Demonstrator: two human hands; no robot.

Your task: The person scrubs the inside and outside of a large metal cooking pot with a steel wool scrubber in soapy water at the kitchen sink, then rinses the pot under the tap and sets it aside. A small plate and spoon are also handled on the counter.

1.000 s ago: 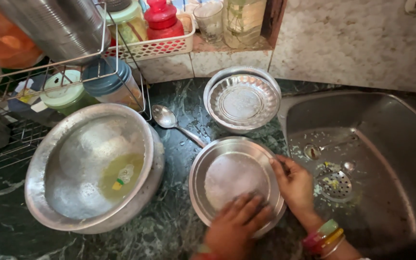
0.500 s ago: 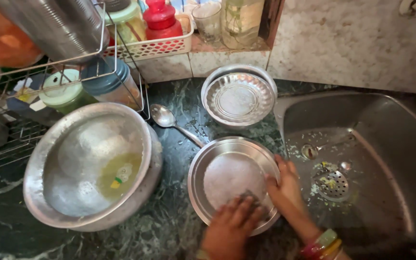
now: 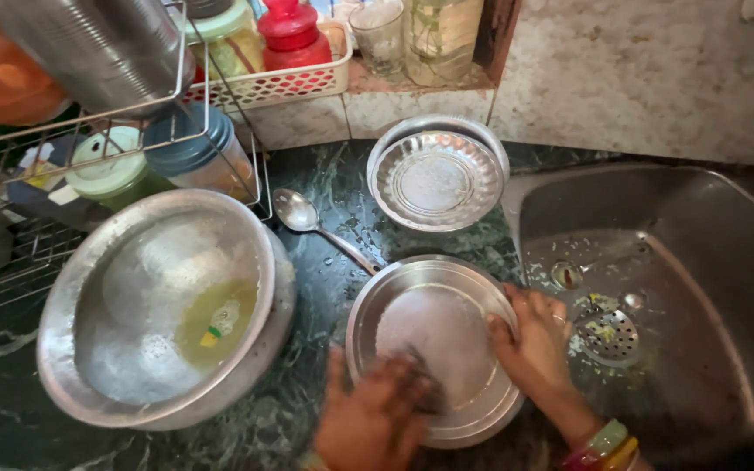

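1. The steel plate (image 3: 434, 344) lies on the dark counter (image 3: 10, 410), just left of the sink (image 3: 700, 288).
2. The right hand (image 3: 534, 340) grips the plate's right rim with bent fingers.
3. The left hand (image 3: 377, 410), blurred, presses a scrubber on the plate's near part; I cannot tell how far it is closed.
4. A spoon (image 3: 307, 218) touches the far rim; a big soapy bowl (image 3: 159, 305) stands to the left, and a ribbed dish (image 3: 436, 179) stands far.

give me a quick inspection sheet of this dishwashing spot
surface: dark green marble counter, wet, beside a steel sink
job's things: soapy steel plate lying on the counter at the sink's edge
clutter: big basin of soapy water, spoon, stacked steel bowls, jars in a wire rack
grippers: left hand blurred, rubbing inside the plate; right hand gripping its rim
cables: nothing seen
surroundings: speckled wall, food scraps around the drain strainer
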